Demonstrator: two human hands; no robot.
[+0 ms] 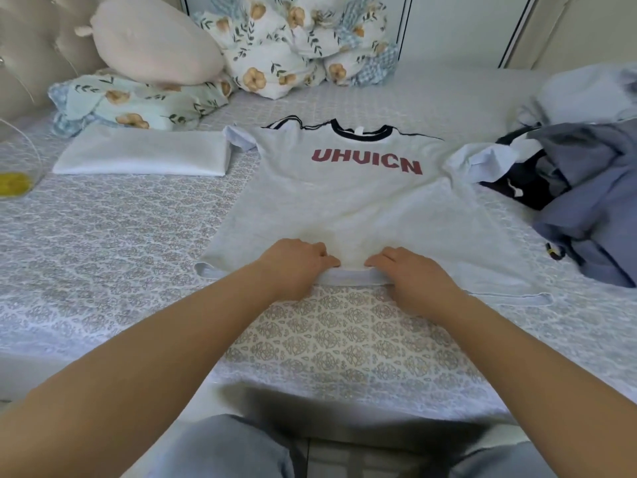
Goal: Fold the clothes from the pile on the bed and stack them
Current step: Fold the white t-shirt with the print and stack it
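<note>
Grey T-shirt (348, 205) flat on bed (120, 229), hem pinched by left hand (296, 263) and right hand (410, 274).

Fingertips of both hands were tucked under the T-shirt (344, 201) hem, hiding their grip. The clothes pile (582, 201) ran off the right edge; a yellow object (13, 184) was cropped at left, unidentifiable.

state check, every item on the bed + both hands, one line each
grey UHUICN t-shirt: spread flat, front up, unfolded, hem turned up at the middle
left hand: fingers curled, gripping the hem
right hand: gripping the hem
white garment: folded, lying left of the t-shirt
clothes pile: unfolded, heaped at right
floral quilt: bunched at the headboard
</note>
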